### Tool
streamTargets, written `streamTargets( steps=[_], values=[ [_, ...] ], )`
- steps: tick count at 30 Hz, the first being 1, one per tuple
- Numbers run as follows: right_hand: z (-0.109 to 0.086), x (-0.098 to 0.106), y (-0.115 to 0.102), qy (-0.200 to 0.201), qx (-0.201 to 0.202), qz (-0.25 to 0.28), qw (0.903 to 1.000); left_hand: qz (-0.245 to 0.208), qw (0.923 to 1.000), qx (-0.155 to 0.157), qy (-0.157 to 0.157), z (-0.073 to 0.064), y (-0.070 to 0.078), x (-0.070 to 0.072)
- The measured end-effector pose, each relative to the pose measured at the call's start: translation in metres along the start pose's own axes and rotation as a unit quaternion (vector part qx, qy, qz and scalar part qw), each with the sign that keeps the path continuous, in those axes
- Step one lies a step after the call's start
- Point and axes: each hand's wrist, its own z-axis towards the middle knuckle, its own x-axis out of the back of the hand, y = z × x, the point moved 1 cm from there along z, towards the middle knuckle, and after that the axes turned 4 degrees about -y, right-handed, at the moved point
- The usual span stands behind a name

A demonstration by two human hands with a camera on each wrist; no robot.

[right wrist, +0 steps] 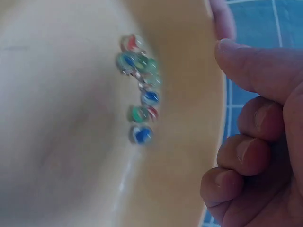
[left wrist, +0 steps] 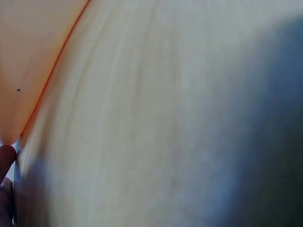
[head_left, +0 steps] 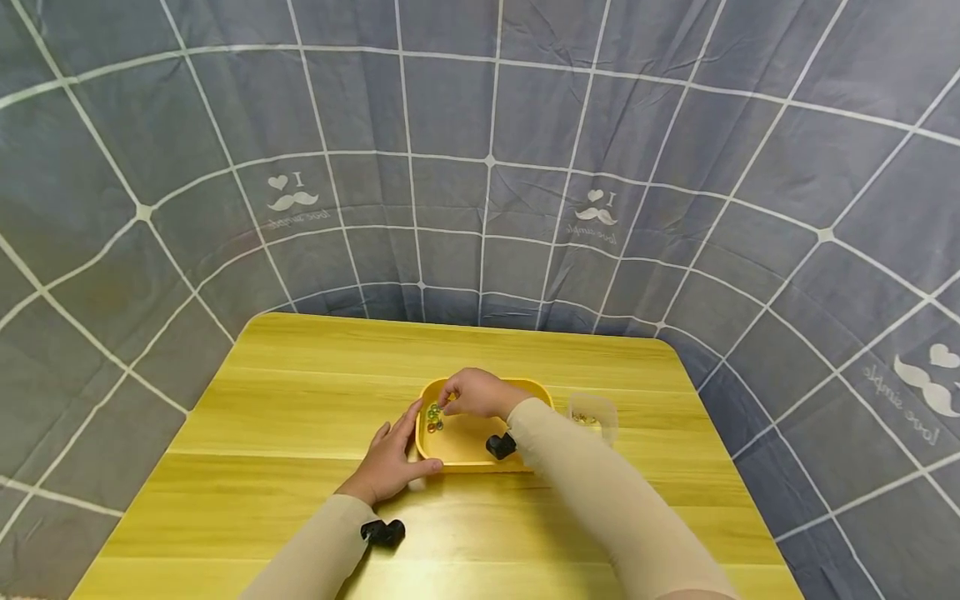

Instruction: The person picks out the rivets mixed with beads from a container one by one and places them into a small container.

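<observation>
A yellow tray [head_left: 480,468] lies on the table, with several glass marbles [head_left: 434,418] grouped at its left end. In the right wrist view the marbles [right wrist: 150,98] show blue, green and red swirls. My right hand [head_left: 476,392] reaches over the tray beside them. Its thumb [right wrist: 255,66] points forward and the other fingers curl in; whether a marble sits between the fingertips is hidden. The left hand [head_left: 390,458] rests against the tray's left front corner, fingers along the left side, thumb at the front. Only fingertips [left wrist: 5,161] of it show beside the tray [left wrist: 33,47] in the left wrist view.
Right of the tray stands a clear plastic container [head_left: 609,412] with small things inside, partly behind the right sleeve [head_left: 592,483]. The wooden table [head_left: 300,400] ends at a grey checked curtain [head_left: 450,200] at the back. A black wrist camera [head_left: 382,533] sits on the left sleeve.
</observation>
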Motion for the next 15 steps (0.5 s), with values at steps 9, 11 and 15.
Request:
streamTargets(
  steps=[9, 11, 15],
  values=[
    [0.023, -0.019, 0.003, -0.038, 0.027, -0.017, 0.9988, 0.0, 0.9998, -0.014, 0.011, 0.003, 0.002, -0.002],
    [0.027, -0.021, 0.003, -0.04, 0.033, -0.032, 0.9981, -0.003, 0.9997, -0.018, 0.017, 0.003, 0.001, -0.003],
    [0.033, -0.023, 0.003, -0.041, 0.035, -0.062, 0.9966, -0.002, 0.9992, -0.03, 0.025, 0.003, 0.002, -0.005]
  ],
)
